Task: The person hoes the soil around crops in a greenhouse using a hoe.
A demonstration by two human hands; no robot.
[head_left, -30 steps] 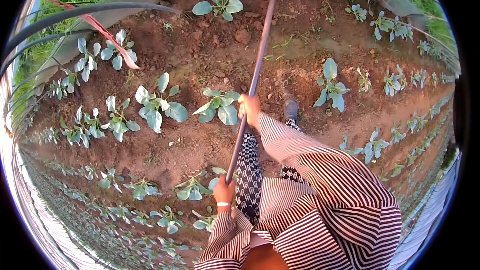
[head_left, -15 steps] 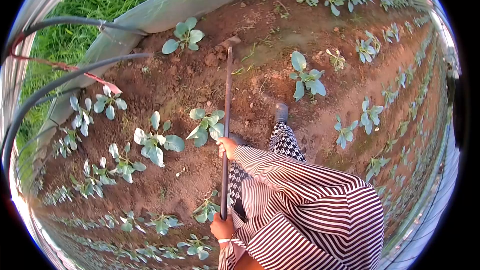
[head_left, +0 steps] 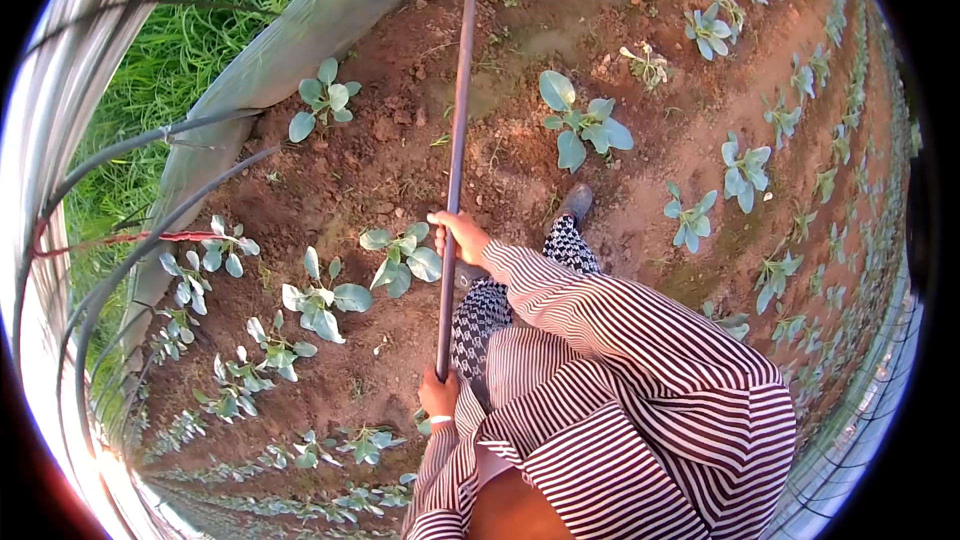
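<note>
A long dark pole [head_left: 457,140] runs from the lower middle up to the top edge, where its far end is barely in view. My right hand [head_left: 460,237] is wrapped round it at mid-length, in front of my legs. Lower down, my left hand [head_left: 438,395], with a white band at the wrist, grips the near end. Broad-leaved seedlings grow from brown soil [head_left: 640,210]; one plant [head_left: 402,258] stands just left of the pole and a larger one [head_left: 585,120] to its right.
A plastic sheet [head_left: 300,40] borders the soil at upper left, with tall grass [head_left: 215,40] behind it. Dark curved hoops [head_left: 150,240] and a red strip [head_left: 190,236] cross the left side. My shoe [head_left: 577,200] rests on soil. More seedling rows curve along the right and bottom.
The tool's head was on the soil half a second ago; the pole's far end now reaches the top edge. The view has turned, showing more grass at left. Both hands keep their hold.
</note>
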